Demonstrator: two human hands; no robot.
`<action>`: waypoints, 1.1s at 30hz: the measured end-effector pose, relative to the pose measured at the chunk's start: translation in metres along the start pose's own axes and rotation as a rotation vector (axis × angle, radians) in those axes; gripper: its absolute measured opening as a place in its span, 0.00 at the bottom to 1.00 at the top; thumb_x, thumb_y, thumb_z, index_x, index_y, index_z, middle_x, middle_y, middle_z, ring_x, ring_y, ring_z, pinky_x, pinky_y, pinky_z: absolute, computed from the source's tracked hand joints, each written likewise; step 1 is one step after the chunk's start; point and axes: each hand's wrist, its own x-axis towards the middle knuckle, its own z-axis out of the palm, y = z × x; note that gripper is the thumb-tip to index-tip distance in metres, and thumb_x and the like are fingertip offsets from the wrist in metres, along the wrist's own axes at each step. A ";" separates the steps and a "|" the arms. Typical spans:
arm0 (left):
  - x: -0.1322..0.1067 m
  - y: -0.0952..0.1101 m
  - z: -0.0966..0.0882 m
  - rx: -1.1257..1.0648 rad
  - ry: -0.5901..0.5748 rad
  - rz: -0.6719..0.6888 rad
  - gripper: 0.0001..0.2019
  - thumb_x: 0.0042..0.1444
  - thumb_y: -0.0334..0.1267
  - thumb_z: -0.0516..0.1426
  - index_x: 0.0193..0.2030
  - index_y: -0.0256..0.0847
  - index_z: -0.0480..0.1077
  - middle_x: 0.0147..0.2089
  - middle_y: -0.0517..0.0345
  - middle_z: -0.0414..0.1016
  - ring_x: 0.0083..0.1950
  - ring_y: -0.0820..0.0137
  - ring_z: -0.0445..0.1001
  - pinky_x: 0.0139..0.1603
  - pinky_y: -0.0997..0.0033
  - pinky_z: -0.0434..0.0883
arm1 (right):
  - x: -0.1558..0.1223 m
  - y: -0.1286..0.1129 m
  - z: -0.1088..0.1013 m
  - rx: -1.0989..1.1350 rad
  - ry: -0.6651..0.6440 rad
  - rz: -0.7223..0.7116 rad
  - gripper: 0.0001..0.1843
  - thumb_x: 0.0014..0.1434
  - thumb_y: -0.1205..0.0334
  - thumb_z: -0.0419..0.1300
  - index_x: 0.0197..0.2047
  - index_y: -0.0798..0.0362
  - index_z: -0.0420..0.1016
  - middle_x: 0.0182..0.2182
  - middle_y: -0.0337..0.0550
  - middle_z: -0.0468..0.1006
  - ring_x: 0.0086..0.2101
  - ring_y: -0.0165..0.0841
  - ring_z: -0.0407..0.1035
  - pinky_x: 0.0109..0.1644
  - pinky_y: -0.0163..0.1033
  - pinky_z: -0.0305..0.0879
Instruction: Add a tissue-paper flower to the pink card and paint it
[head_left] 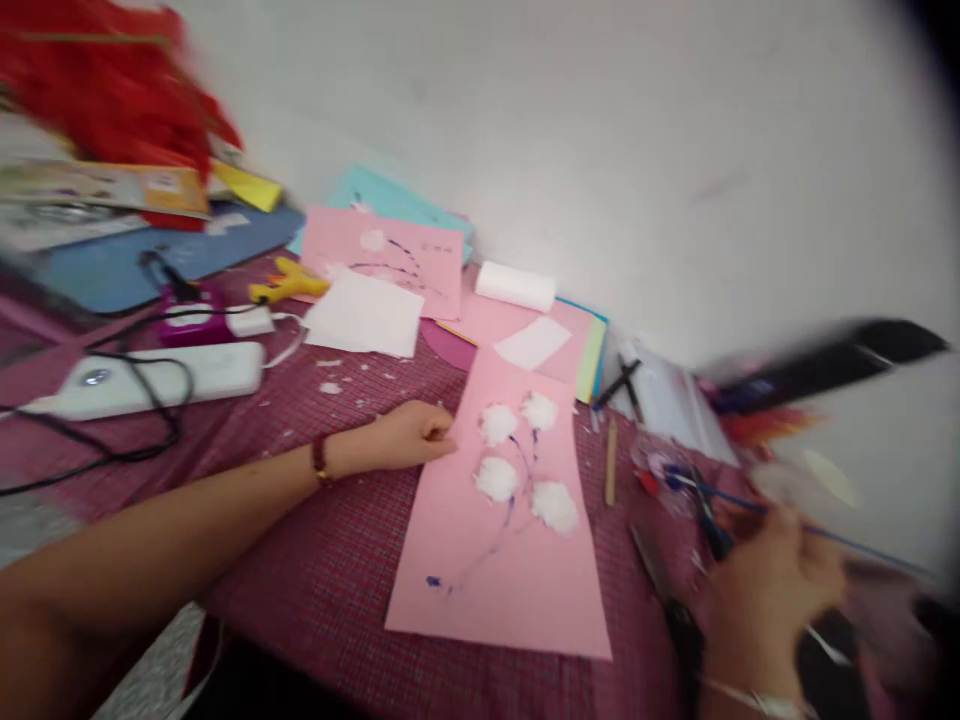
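A pink sheet of paper [525,600] lies on the table, with several fluffy white blossoms [496,480] and dark blue painted stems on it. My left hand [412,435] rests at the sheet's left edge with its fingers curled in; I see nothing in them. At the right, my right hand [780,570], blurred, grips a thin blue-handled paintbrush [724,495]. The brush's tip end points left, over a small clear plastic container [664,475] with purple and red in it. Whether the tip touches the container I cannot tell.
Behind lie another pink picture [427,250], white paper [366,312], a white roll [516,286] and a yellow glue gun [289,281]. A power strip [217,372] with black cables is at left. Scissors [667,590], a wooden stick [610,462] and crossed dark pens [621,385] lie right.
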 end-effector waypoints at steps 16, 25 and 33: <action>0.005 -0.003 -0.005 -0.020 0.089 -0.069 0.14 0.58 0.47 0.51 0.29 0.40 0.64 0.26 0.62 0.62 0.28 0.71 0.61 0.30 0.73 0.58 | 0.016 0.011 -0.003 0.017 0.047 -0.101 0.08 0.59 0.55 0.54 0.35 0.51 0.68 0.23 0.34 0.72 0.20 0.28 0.65 0.25 0.35 0.62; 0.005 0.003 -0.006 -0.028 0.074 -0.079 0.14 0.58 0.46 0.50 0.26 0.40 0.60 0.25 0.64 0.57 0.28 0.73 0.59 0.29 0.74 0.57 | 0.014 0.015 0.000 0.069 0.028 -0.103 0.08 0.56 0.58 0.56 0.37 0.52 0.71 0.25 0.35 0.75 0.19 0.27 0.65 0.26 0.35 0.62; 0.005 0.003 -0.005 -0.025 0.081 -0.090 0.12 0.57 0.44 0.51 0.27 0.40 0.59 0.26 0.64 0.57 0.28 0.73 0.58 0.30 0.73 0.55 | 0.013 0.015 0.000 0.058 0.022 -0.081 0.05 0.56 0.59 0.57 0.36 0.47 0.73 0.26 0.38 0.75 0.20 0.31 0.65 0.26 0.40 0.62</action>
